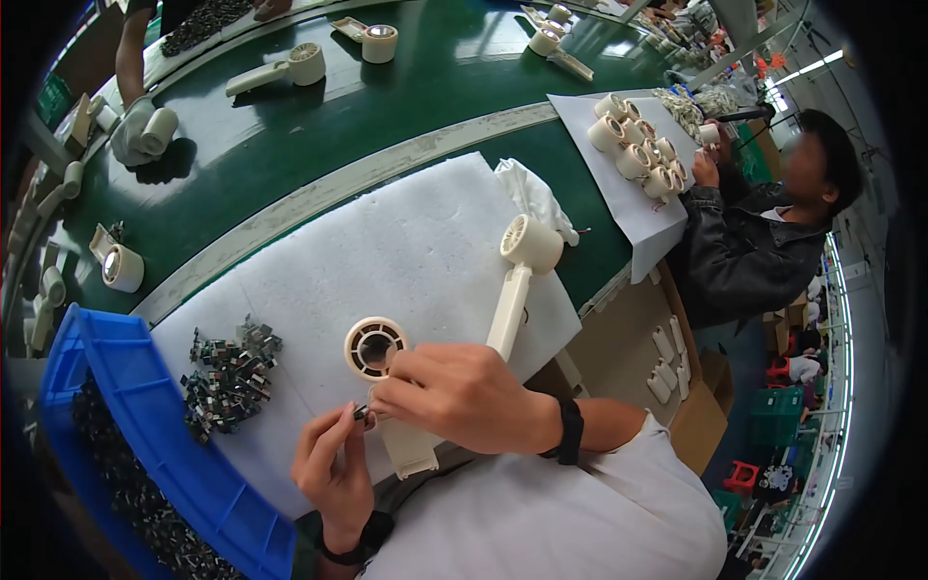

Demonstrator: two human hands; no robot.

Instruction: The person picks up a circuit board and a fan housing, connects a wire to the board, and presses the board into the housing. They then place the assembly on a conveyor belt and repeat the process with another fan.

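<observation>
My right hand (464, 394) grips the handle of a cream handheld fan body (372, 346), whose round open head lies face up on the white foam sheet (387, 242). My left hand (333, 469) pinches a small dark metal part (361, 413) right beside the right hand's fingertips, near the fan's handle. A second cream fan (522, 271) lies on the foam just right of my hands, head pointing away. A pile of small dark metal parts (227, 375) sits on the foam to the left.
A blue bin (145, 425) of dark parts stands at lower left. A green conveyor belt (290, 126) carries several cream fans. A seated person at right handles round fan heads (638, 145) on a white sheet. Another person's gloved hand (135, 130) is at upper left.
</observation>
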